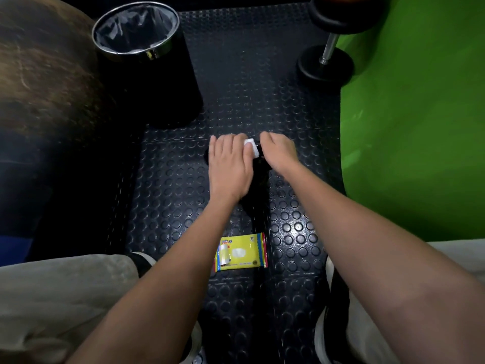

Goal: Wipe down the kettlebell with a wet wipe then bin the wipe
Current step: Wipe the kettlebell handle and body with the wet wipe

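A black kettlebell [258,198] stands on the studded rubber floor, mostly covered by both hands and hard to tell from the dark floor. My left hand [231,166] lies flat on its top with straight fingers, pressing a white wet wipe [252,147] that shows at the hand's right edge. My right hand [279,153] curls over the kettlebell's right side next to the wipe, its fingertips hidden. A black bin [147,52] with a chrome rim and a dark liner stands at the far left of the floor.
A yellow wet wipe pack [241,252] lies on the floor near my knees. A dumbbell [325,65] stands at the far right by a large green surface [414,127]. A big brown ball [44,74] fills the left.
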